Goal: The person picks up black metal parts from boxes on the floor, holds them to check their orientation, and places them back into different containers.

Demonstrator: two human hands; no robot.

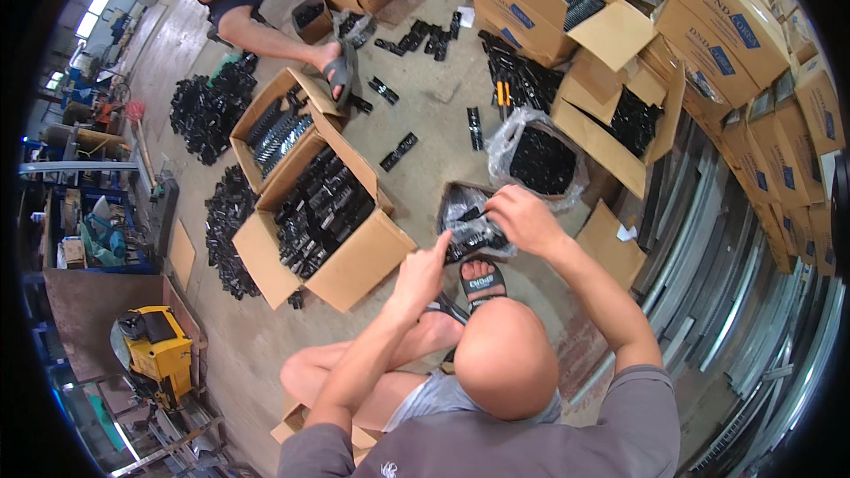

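Observation:
My left hand (422, 280) is closed at the left end of a shiny black plastic-looking part (462, 250), its thumb or finger pointing up beside it. On the other side my right hand (524, 219) pinches a small dark piece (476, 213) just above that part; its exact kind is too small to tell. Under both hands stands a small open carton (447, 197), lined with a clear plastic bag (462, 202). Beyond my right hand, a clear bag (503, 158) holds many small black pieces (542, 162).
An open carton (359, 265) of black parts stands left, with loose black piles (232, 235) beyond it. Orange-handled pliers (503, 97) lie ahead. Stacked cartons (722, 22) and metal profiles (708, 301) line the right. Another person's sandalled foot (336, 71) is at far left.

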